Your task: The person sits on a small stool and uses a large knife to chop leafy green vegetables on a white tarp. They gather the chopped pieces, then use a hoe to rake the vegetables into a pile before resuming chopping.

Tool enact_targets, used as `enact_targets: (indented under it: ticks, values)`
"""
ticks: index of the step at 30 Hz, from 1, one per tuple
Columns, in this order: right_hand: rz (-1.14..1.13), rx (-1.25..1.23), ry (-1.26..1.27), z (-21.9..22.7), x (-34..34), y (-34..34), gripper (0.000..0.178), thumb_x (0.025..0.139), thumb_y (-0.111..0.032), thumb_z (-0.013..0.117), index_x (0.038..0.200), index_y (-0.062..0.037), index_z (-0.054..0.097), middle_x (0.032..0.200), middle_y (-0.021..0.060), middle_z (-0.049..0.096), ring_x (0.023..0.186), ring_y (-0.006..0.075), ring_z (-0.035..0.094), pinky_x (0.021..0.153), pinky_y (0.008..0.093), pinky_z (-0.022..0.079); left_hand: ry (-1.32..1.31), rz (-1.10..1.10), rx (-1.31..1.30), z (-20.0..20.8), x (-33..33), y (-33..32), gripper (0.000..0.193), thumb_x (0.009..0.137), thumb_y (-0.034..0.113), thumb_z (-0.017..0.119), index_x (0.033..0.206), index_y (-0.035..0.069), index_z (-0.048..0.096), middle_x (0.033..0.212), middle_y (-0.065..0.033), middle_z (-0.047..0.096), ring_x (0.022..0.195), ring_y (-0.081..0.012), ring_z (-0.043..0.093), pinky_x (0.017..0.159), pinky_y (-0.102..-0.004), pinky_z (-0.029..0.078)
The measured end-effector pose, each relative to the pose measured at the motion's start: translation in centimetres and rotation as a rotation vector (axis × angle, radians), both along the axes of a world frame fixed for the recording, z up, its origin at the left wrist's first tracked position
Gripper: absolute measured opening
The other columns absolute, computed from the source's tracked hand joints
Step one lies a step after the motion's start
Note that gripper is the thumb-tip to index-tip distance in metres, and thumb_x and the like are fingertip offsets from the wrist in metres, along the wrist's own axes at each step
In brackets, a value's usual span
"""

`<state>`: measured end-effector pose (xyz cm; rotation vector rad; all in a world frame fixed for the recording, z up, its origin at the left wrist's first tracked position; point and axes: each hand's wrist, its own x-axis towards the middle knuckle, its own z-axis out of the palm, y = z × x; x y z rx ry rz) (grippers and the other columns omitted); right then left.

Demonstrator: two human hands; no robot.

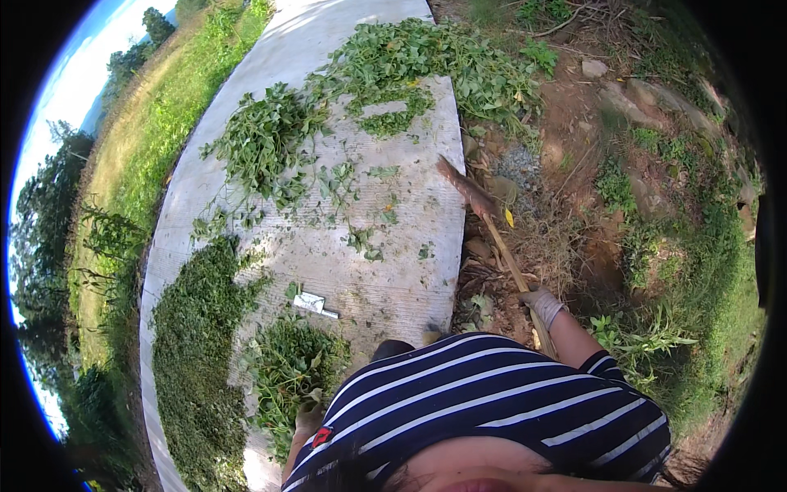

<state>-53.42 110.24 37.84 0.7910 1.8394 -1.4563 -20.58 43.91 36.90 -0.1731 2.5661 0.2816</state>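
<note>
My right hand [543, 304], in a pale glove, is wrapped round the wooden handle of a long-handled blade [504, 250]. The blade end is rusty brown and reaches up over the right edge of the concrete. Low down on the left, my left hand [308, 416] is against a bunch of leafy green vines [291, 365], its fingers curled into the stems and partly hidden by leaves. Left of that bunch, a long heap of chopped greens [197, 369] covers the concrete. A small white flat object [315, 305] lies just beyond the bunch.
The concrete path [410, 271] carries scattered leaf scraps. Farther off lie a pile of whole vines [266, 143] and a larger pile [434, 61] across the far right edge. Right of the path are soil, rocks [627, 107] and weeds; grass [164, 131] borders the left.
</note>
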Motion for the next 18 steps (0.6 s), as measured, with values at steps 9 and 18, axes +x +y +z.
enact_targets:
  ticks: [9, 18]
  values:
    - [0.086, 0.058, 0.055, 6.1, -19.4, -4.6, 0.031, 0.085, -0.013, 0.070, 0.112, -0.0007, 0.061, 0.070, 0.0075, 0.063, 0.048, 0.0174, 0.058, 0.043, 0.0333, 0.047, -0.317, 0.961, 0.244, -3.7, -7.3, -0.7, 0.033, 0.092, 0.022, 0.065, 0.122, 0.008, 0.064, 0.107, -0.0071, 0.070, 0.091, -0.0199, 0.064, 0.081, -0.0335, 0.051]
    - [0.233, 0.092, 0.202, 6.2, -35.6, -6.6, 0.022, 0.086, -0.014, 0.068, 0.104, -0.0037, 0.061, 0.069, 0.0034, 0.060, 0.048, 0.0136, 0.054, 0.040, 0.0309, 0.045, 0.157, 0.963, 0.742, -3.5, -52.5, -4.8, 0.033, 0.089, 0.017, 0.070, 0.119, 0.004, 0.064, 0.105, -0.0068, 0.071, 0.092, -0.0171, 0.064, 0.085, -0.0311, 0.051]
